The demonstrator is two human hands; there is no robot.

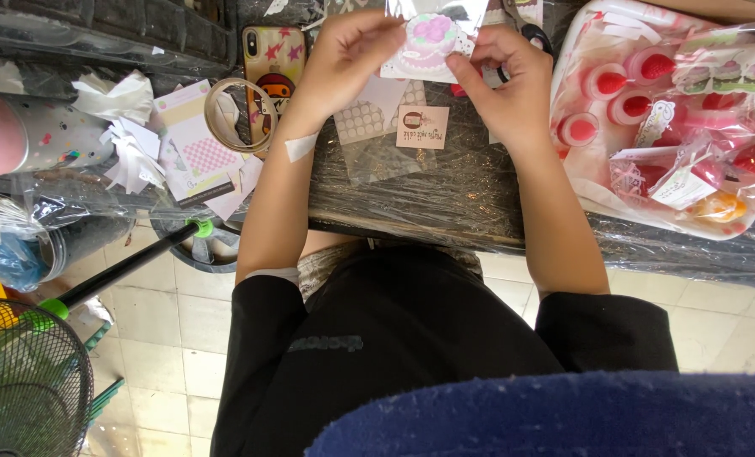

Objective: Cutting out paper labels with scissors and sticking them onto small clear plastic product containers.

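Worktop (445, 199): dark, wrapped in clear plastic film, over pale tiled floor (166, 338). Black wire fan (22, 381) at lower left. White tray of red-topped sweets in clear bags (674, 110) at right; those look finished. Left hand (344, 59) and right hand (504, 80), fingers closed, both pinch one clear cellophane bag holding a small pink cake-shaped charm (428, 42), held just above worktop's far edge; bag mouth appears unsealed. Small square paper label (422, 127) lies loose beneath, unattached.

A small pink, cake-shaped item in a clear plastic sleeve (428, 42) sits at the frame's top centre, held upright above the tabletop.
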